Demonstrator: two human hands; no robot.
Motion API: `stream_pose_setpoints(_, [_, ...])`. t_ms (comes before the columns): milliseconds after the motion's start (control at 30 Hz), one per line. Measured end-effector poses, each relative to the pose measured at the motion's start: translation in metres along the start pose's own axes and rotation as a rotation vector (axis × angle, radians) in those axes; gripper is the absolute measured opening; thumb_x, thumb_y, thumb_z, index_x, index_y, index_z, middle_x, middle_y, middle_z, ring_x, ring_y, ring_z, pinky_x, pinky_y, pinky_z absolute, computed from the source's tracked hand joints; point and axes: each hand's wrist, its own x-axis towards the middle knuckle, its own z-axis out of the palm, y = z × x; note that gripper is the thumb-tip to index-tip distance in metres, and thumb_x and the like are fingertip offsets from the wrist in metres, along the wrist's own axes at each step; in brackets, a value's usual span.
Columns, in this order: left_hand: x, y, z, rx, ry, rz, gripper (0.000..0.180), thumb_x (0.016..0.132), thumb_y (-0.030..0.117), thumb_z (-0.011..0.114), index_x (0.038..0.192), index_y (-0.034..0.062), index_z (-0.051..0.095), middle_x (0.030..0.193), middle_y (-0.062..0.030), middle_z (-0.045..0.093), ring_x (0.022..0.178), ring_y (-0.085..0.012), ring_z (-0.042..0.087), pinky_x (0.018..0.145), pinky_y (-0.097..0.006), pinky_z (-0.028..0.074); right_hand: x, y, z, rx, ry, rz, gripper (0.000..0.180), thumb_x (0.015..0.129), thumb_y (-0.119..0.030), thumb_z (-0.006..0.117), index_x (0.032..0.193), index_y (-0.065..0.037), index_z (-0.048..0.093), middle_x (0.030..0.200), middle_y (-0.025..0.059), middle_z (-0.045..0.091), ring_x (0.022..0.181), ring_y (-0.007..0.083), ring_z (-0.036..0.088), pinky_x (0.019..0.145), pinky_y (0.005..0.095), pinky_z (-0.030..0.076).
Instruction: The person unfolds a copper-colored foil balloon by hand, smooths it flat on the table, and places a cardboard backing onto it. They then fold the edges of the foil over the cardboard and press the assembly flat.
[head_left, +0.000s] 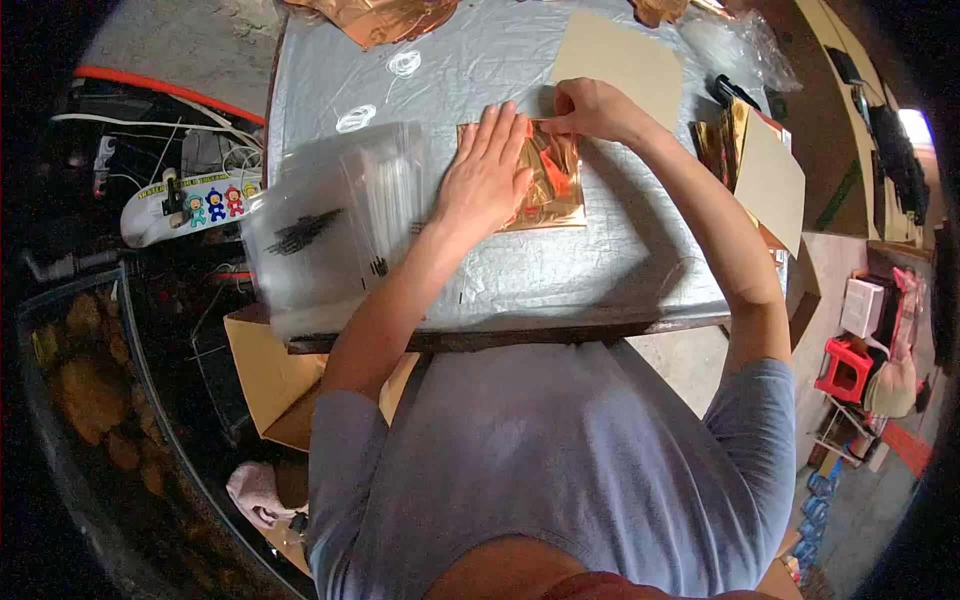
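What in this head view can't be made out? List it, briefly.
- Gold foil sheet: its left part lies under the left hand.
- Right hand: its fingers curl at the foil's top edge; the grip itself is hidden.
- Stack of clear bags: blurred, count unreadable.
- Copper foil: cut off by the top edge.
- Table: near edge partly hidden by the person's arms.

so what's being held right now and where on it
The gold foil sheet: the left hand presses flat on its left half, and the right hand pinches its top edge.
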Motion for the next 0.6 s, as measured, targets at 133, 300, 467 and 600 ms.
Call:
stream_pose_setpoints(133, [0.001, 0.0, 0.001, 0.017, -0.007, -0.002, 0.072, 0.104, 0.037, 0.053, 0.162, 0.0019, 0.029, 0.171, -0.0166, 0.023, 0.159, -0.0339, 0.021, 0.129, -0.049, 0.019, -0.004, -0.001, -0.001, 0.118, -0.013, 0.013, 0.052, 0.075, -0.049, 0.085, 0.098, -0.002, 0.078, 0.089, 0.0191, 0.076, 0.085, 0.0334, 0.073, 0.079, 0.042, 0.056])
stream_pose_setpoints(300, [0.0, -0.001, 0.001, 0.013, -0.002, -0.008, 0.072, 0.105, 0.037, 0.053, 0.162, 0.0021, 0.029, 0.171, -0.0167, 0.023, 0.159, -0.034, 0.021, 0.129, -0.049, 0.019, -0.013, -0.01, -0.004, 0.137, -0.112, 0.066, 0.037, 0.083, -0.036, 0.086, 0.092, -0.001, 0.077, 0.072, 0.0079, 0.068, 0.068, 0.0165, 0.066, 0.062, 0.0335, 0.052])
stream_pose_setpoints(467, [0.002, -0.001, 0.0, -0.011, 0.008, 0.005, 0.073, 0.105, 0.038, 0.053, 0.162, 0.0013, 0.029, 0.171, -0.017, 0.023, 0.159, -0.0342, 0.021, 0.129, -0.049, 0.019, -0.012, 0.006, 0.011, 0.349, -0.077, 0.107, 0.031, 0.086, -0.028, 0.086, 0.096, -0.001, 0.076, 0.075, 0.0044, 0.069, 0.067, 0.0127, 0.064, 0.057, 0.029, 0.05])
stream_pose_setpoints(600, [-0.001, -0.001, 0.001, -0.042, -0.012, -0.015, 0.072, 0.106, 0.035, 0.051, 0.164, 0.0035, 0.022, 0.172, -0.0158, 0.019, 0.16, -0.0344, 0.017, 0.129, -0.05, 0.018, -0.024, -0.005, 0.016, 0.56, -0.063, 0.148, 0.025, 0.089, -0.022, 0.083, 0.097, 0.0, 0.074, 0.078, 0.0027, 0.069, 0.062, 0.0106, 0.061, 0.055, 0.0279, 0.05])
